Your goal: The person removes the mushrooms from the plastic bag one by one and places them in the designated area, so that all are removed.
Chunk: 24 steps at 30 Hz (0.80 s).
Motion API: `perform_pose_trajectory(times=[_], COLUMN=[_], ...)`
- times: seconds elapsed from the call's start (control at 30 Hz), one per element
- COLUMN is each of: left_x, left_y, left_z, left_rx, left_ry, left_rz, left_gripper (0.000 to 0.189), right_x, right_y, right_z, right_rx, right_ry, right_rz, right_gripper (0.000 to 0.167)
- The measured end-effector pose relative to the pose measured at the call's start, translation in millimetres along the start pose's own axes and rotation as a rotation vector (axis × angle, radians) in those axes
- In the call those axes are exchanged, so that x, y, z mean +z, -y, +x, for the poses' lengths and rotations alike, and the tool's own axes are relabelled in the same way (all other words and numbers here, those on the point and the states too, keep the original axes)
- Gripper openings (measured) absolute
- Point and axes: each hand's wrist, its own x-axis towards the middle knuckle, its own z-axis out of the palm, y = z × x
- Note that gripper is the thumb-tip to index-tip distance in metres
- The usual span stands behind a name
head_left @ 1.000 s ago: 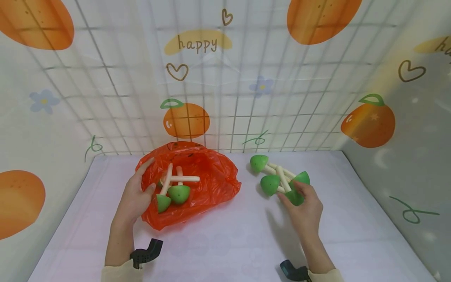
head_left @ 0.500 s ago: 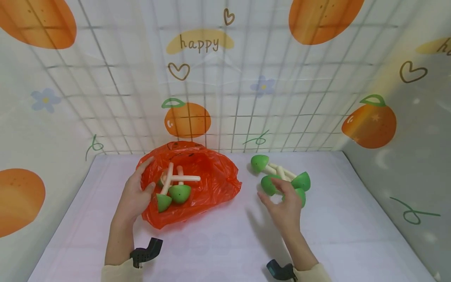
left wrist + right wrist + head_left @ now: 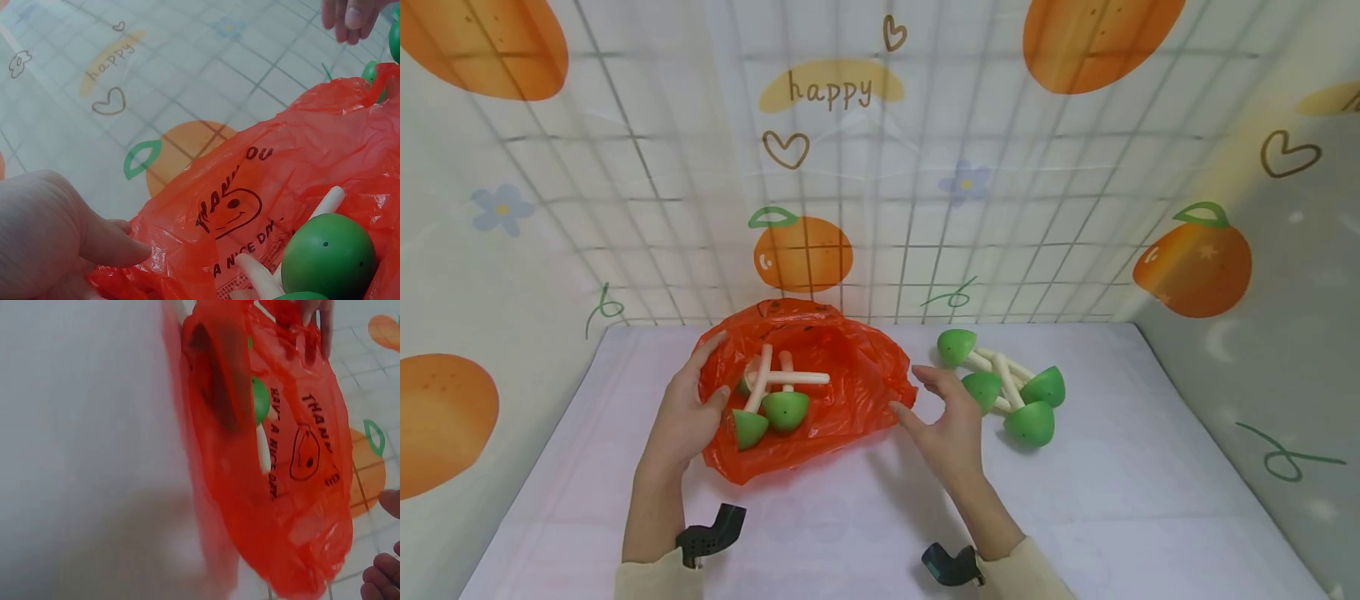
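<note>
A red plastic bag (image 3: 850, 400) lies with its mouth spread, printed with a smiling face in the left wrist view. My left hand (image 3: 688, 408) grips its left edge, thumb on the inner side. Inside rest several toy mushrooms with green domed caps and white stems, one cap (image 3: 328, 253) showing near the left hand. At the bag's gathered right end, my right hand (image 3: 951, 425) holds nothing, its thumb and fingers spread apart. Beyond that hand, several more toy mushrooms lie in a crossed pile, the nearest with its green cap (image 3: 1030, 423) toward me.
The table has a white cover (image 3: 820, 533). Behind it stands a whitish curtain (image 3: 880, 183) printed with oranges, hearts and a grid, and similar sheets close off both sides. A black camera sits on each wrist.
My right hand has let go of a green-capped toy mushroom on the pile and moved left to the bag's right end. The left hand has stayed on the bag.
</note>
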Motion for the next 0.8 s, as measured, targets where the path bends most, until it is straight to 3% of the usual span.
perform_pose_trajectory(times=[0.8], left_x=[-1.6], left_y=[2.9], left_z=[0.7], left_rx=[0.034], left_ry=[0.006], left_rz=[-0.015], left_gripper=[0.076], right_x=[81], right_y=[60], right_z=[4.5], right_rx=[0.050], right_ry=[0.257], right_rz=[0.139], right_gripper=[0.051])
